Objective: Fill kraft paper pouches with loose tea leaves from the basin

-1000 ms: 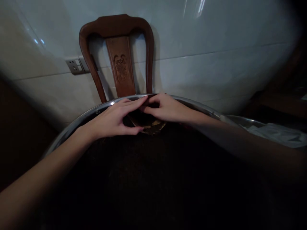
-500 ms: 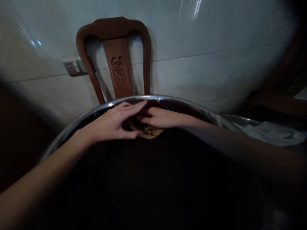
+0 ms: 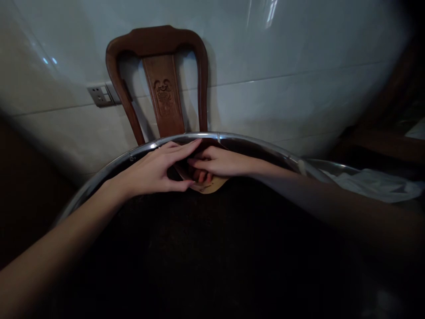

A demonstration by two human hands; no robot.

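A tan, paper-like piece (image 3: 214, 184) with dark marks lies near the far rim of a dark round surface edged by a shiny metal rim (image 3: 202, 135). At its left side is my left hand (image 3: 162, 170), thumb and fingers wide apart, the thumb tip touching the piece's edge. My right hand (image 3: 215, 163) reaches in from the right over the piece, its fingers curled down onto it. Whatever those fingers pinch is too dark and small to make out.
Beyond the rim stands a carved wooden chair (image 3: 164, 40) against a tiled wall (image 3: 282, 102). A wall socket (image 3: 100, 95) is left of it. At the right lies a whitish translucent plastic bag (image 3: 381, 184) near another metal rim.
The fingers of my right hand have curled further, showing lower fingertips over the tan piece and covering much of its dark marks. My left hand has hardly moved.
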